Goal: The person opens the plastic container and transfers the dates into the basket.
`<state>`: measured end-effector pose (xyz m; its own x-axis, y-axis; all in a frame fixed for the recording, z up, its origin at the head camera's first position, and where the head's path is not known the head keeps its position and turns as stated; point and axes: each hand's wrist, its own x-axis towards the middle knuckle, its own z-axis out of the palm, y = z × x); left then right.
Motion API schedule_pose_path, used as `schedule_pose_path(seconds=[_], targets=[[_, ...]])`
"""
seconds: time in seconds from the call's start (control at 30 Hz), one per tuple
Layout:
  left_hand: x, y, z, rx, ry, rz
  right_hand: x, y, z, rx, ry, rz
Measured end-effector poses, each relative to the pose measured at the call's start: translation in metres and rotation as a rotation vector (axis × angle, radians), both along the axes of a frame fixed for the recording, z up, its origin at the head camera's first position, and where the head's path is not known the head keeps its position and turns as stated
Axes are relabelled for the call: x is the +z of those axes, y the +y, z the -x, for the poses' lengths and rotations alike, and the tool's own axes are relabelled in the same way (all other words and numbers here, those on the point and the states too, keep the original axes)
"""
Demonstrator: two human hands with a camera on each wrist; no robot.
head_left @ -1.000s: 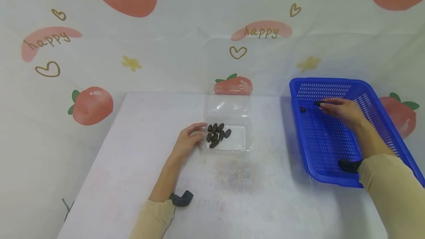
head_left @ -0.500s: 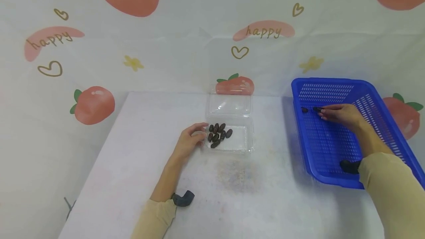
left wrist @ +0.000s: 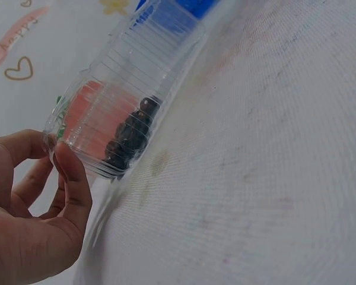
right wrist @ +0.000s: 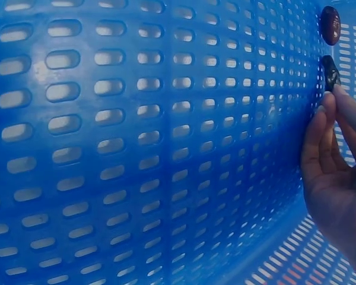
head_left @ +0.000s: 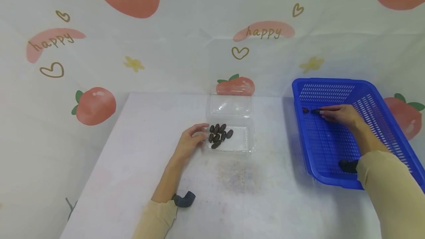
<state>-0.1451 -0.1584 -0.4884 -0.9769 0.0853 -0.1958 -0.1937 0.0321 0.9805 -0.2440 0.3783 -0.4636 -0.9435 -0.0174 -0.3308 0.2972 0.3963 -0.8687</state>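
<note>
My left hand [head_left: 190,141] pinches the left rim of a clear plastic clamshell box [head_left: 246,137], its lid tipped back against the wall cloth. In the left wrist view, thumb and finger meet on the box's edge. Several dark dates [head_left: 217,138] lie in the left part of its base, bunched together. Inside the blue basket [head_left: 300,146], my right hand [head_left: 343,115] holds a dark date [right wrist: 330,70] by one end, low against the basket floor. Beside it, near the basket's left wall, lies a reddish-brown date [right wrist: 330,25].
A white table [head_left: 139,128] carries the box and the basket. Behind it hangs a white cloth [head_left: 179,47] with printed fruit and hearts. The basket's raised perforated walls surround my right hand. A faint stain [head_left: 239,174] marks the tabletop before the box.
My right hand has lowered the date to the basket floor and shifted slightly left, closer to the other date. My left hand keeps its place on the box.
</note>
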Motion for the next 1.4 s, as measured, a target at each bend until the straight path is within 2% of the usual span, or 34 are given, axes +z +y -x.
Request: schedule_pose_path(seconds=[0.3,0.63,0.77,0.87,1.1,1.2,1.3,1.4], targets=[[0.001,0.000,0.000,0.009,-0.022,-0.004,0.008,-0.001,-0.003,0.049,-0.023,-0.025],[0.001,0.000,0.001,-0.001,-0.019,-0.022,0.029,-0.007,-0.007,0.029,0.077,0.035],[0.000,0.000,0.002,-0.012,-0.023,-0.012,0.044,-0.013,-0.011,0.003,0.089,0.133],[-0.001,0.000,0.001,-0.012,-0.024,-0.009,0.054,-0.019,-0.014,-0.011,0.099,0.265],[-0.001,0.001,0.001,-0.002,-0.013,-0.002,0.067,-0.041,-0.022,0.073,0.209,0.308],[0.000,0.001,0.001,-0.002,-0.015,0.000,0.073,-0.051,-0.025,0.089,0.229,0.336],[0.000,0.001,0.001,0.002,-0.022,-0.007,0.081,-0.062,-0.028,0.108,0.237,0.333],[0.001,0.002,0.002,0.004,-0.026,-0.015,0.089,-0.072,-0.029,0.134,0.254,0.280]])
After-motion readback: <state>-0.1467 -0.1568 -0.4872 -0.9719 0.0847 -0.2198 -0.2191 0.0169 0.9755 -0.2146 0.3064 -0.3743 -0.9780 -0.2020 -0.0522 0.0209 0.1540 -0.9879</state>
